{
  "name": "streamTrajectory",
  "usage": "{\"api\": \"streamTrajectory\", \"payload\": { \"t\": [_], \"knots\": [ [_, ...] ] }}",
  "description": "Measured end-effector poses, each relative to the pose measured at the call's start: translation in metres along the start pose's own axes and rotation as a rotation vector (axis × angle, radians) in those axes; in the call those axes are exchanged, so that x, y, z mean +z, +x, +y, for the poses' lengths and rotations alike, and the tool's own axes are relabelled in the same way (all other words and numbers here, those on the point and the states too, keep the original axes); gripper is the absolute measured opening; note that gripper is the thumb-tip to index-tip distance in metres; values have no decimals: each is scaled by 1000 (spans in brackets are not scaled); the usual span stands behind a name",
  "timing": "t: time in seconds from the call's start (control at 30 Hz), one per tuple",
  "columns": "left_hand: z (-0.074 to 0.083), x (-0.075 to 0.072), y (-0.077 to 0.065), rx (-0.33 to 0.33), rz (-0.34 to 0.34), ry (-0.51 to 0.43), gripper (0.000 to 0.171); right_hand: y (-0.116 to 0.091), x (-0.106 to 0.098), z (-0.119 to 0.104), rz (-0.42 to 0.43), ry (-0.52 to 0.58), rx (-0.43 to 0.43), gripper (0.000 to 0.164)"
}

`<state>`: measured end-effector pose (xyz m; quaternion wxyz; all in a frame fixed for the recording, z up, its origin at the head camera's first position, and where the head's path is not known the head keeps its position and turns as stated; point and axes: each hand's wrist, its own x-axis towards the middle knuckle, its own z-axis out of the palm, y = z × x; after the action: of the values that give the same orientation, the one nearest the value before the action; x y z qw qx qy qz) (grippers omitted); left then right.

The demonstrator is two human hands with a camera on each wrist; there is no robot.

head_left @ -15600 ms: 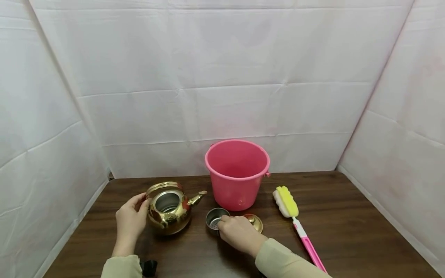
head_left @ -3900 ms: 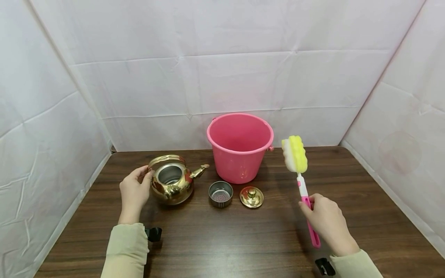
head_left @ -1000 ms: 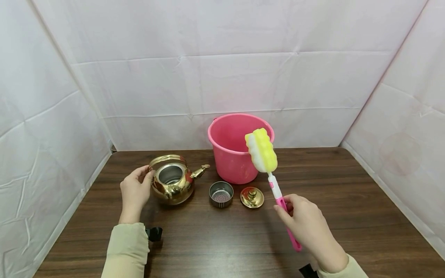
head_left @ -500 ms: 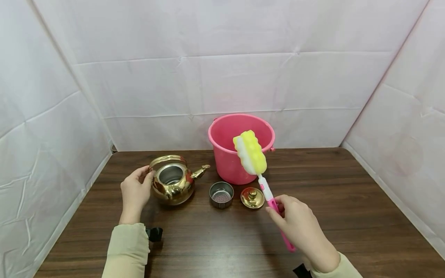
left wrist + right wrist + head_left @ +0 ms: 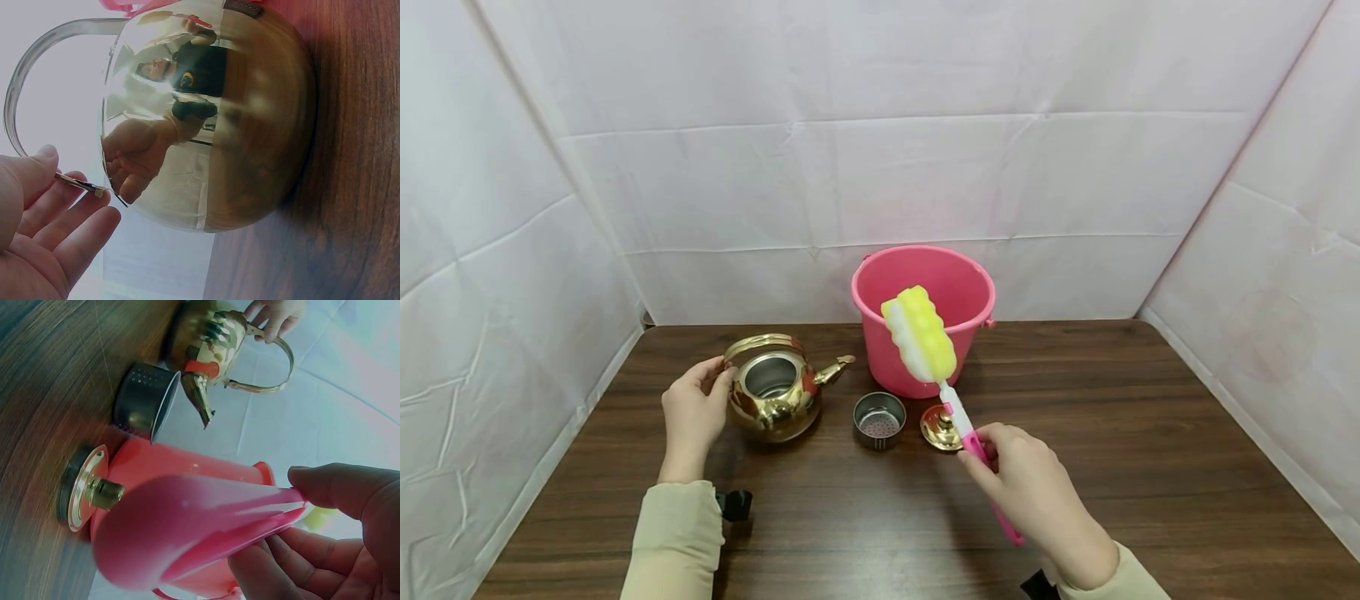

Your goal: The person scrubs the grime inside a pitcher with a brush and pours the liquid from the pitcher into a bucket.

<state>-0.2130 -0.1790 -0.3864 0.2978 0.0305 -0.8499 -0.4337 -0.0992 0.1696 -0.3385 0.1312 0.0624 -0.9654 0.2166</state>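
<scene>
While left hand (image 5: 695, 421) pinches the teapot handle (image 5: 766, 340), lid (image 5: 936, 428) and strainer (image 5: 880, 439) already out at right, right hand (image 5: 1030, 485) grips a sponge brush (image 5: 927, 346) outside

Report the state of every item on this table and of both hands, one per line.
Round gold metal kettle: upright, lidless, handle up.
Gold metal lid: off the kettle, knob up.
Perforated grey metal strainer cup: outside the kettle, opening up.
Pink plastic bucket: upright, uncovered.
Yellow-and-white sponge brush: held up, tilted.
Left hand: pinching the kettle's handle.
Right hand: holding the brush's pink handle.
</scene>
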Motion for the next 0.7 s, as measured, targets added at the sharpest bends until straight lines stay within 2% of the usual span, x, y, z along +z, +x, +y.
{"api": "streamTrajectory", "payload": {
  "t": [0.5, 0.7],
  "knots": [
    [0, 0, -1, -11, -10, 1, 24, 8, 14, -9, -23, -27, -55, 14],
    [1, 0, 0, -11, -15, 13, 25, 11, 17, -11, -27, -40, -89, 19]
  ]
}}
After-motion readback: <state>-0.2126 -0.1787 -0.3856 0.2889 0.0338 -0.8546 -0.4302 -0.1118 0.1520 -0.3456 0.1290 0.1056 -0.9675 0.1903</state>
